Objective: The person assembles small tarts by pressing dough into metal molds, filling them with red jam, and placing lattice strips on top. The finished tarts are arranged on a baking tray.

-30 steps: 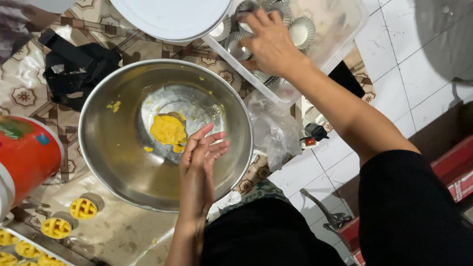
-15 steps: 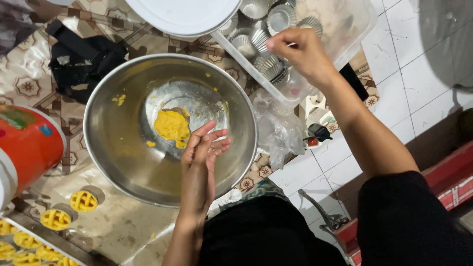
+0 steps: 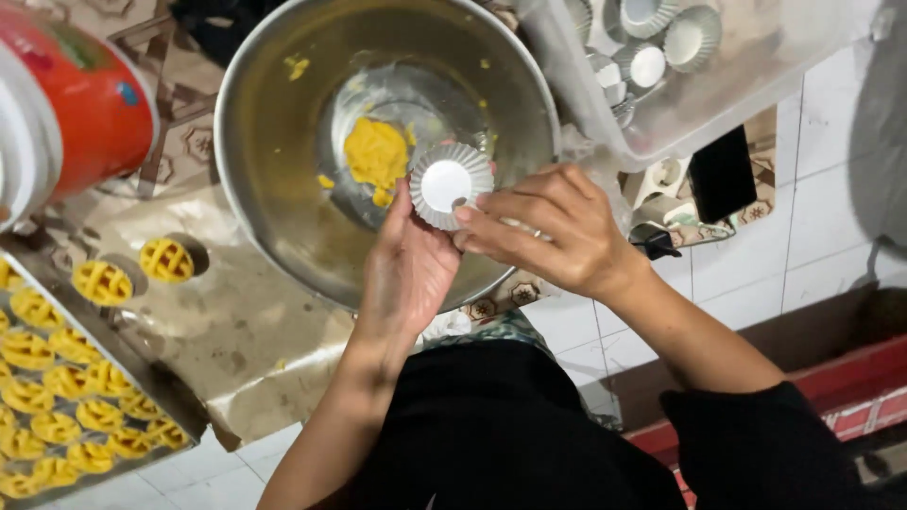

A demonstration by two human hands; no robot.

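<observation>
- While both hands pinch it, small fluted tin mould (image 3: 451, 184) sits empty, silver — left hand (image 3: 411, 269) beneath, right hand (image 3: 553, 231) gripping its rim.
- Steel bowl (image 3: 283, 142) behind holds yellow dough (image 3: 375, 151).

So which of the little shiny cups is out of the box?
The fluted tin mould held between both hands over the metal bowl; the others sit in the clear plastic box.

Small fluted metal tart mould (image 3: 451, 184): round, silver, crimped rim, flat pale base, empty. Open side faces up toward the camera, slightly tilted. Sits at 12 o'clock of the left hand (image 3: 408, 269), on its fingertips; right hand (image 3: 548, 227) pinches its rim from 4 o'clock. It hangs over the steel bowl's inner wall.
</observation>
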